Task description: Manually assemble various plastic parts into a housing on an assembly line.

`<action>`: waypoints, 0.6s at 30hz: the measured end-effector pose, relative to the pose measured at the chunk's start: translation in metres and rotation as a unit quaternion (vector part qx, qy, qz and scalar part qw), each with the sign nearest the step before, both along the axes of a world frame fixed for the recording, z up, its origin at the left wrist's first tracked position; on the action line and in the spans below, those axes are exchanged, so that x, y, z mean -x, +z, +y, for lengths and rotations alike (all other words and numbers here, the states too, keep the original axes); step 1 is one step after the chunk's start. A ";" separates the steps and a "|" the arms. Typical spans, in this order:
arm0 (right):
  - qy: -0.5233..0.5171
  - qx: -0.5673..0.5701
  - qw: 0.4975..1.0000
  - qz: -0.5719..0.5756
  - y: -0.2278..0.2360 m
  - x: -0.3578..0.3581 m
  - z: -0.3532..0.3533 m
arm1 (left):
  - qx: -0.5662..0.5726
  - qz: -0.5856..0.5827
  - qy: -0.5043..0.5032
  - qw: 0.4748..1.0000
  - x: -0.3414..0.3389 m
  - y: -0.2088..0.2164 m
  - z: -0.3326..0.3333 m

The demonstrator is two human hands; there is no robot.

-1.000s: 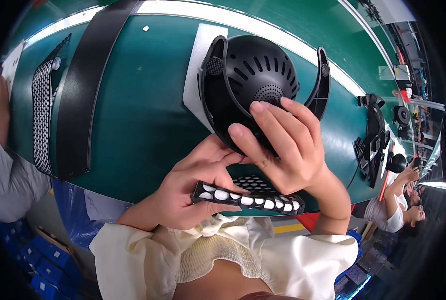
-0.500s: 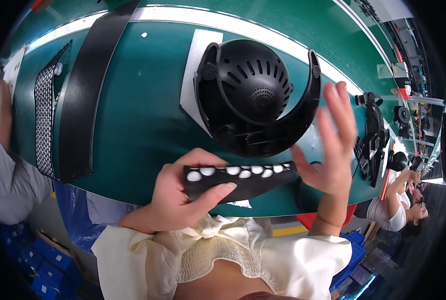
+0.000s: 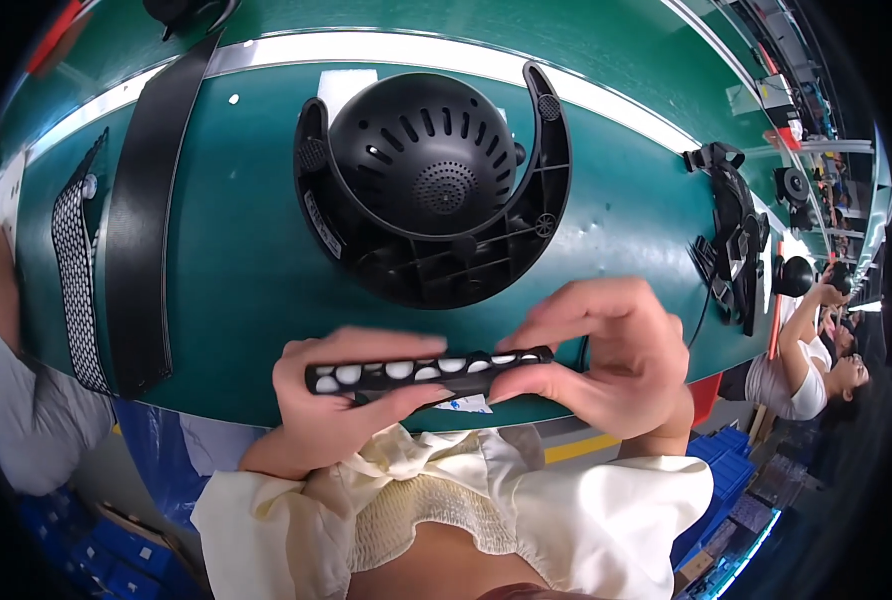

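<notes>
Gripped between our two hands is a narrow, black, strip-like piece with rounded white spots along its visible face (image 3: 398, 371), held level just above the near edge of the smooth green tabletop (image 3: 231, 250). Our left hand (image 3: 311, 400) closes on its left end, fingers along the upper side and thumb below; our right hand (image 3: 626, 365) pinches the right end between thumb and fingertips, which are slightly blurred. Beyond the piece, well apart from our fingers, we note a black, slotted plastic dome (image 3: 406, 120) cradled in a black, ribbed, crescent-shaped plastic bracket (image 3: 436, 275), whose two arms rise on either side. Behind the dome, a flat white sheet (image 3: 344, 86) shows in part. To our left lie a long, flat black band (image 3: 146, 240) and, just beside it, a black-and-white mesh strip (image 3: 74, 260). To our right we see a tangle of black straps (image 3: 734, 235).
</notes>
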State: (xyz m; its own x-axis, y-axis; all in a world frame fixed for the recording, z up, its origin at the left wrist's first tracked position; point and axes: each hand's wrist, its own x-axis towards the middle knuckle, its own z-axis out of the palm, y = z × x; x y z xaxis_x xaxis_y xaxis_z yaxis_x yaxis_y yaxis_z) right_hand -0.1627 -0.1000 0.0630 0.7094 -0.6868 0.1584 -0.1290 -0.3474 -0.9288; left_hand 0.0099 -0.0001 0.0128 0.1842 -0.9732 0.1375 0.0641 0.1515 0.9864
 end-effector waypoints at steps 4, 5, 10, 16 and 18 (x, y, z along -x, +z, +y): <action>0.075 -0.056 0.996 -0.007 0.009 0.003 -0.013 | 0.083 -0.016 -0.002 0.996 0.002 -0.008 -0.002; 0.044 -0.104 0.993 -0.022 0.008 0.002 -0.010 | 0.078 -0.018 0.005 0.997 0.000 -0.008 -0.001; 0.082 -0.055 0.995 0.022 0.010 0.005 -0.015 | 0.082 -0.011 0.016 0.996 0.000 -0.008 -0.002; 0.105 0.067 0.992 0.023 0.009 -0.003 -0.010 | 0.070 -0.051 0.019 0.996 -0.005 -0.001 -0.001; 0.110 0.084 0.990 0.014 0.003 -0.003 -0.007 | 0.093 -0.051 0.027 0.994 -0.004 -0.005 -0.001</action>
